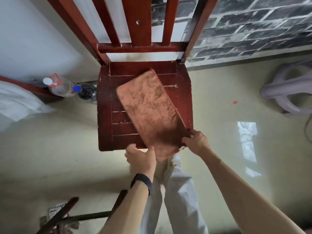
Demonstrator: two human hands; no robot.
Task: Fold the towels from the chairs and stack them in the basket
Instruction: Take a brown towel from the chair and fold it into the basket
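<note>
An orange-brown towel (150,110), folded into a long strip, lies slantwise across the seat of a dark red wooden chair (106,119). Its near end hangs over the seat's front edge. My left hand (141,158) holds the near left corner, thumb along the towel's edge. My right hand (196,141) pinches the near right corner at the chair's front right edge. No basket is in view.
Two plastic bottles (59,86) stand on the floor left of the chair, beside white cloth (18,102). A pale plastic stool (288,93) lies at the right. Dark rods (67,215) cross the floor at lower left. A brick-pattern wall (253,27) is behind.
</note>
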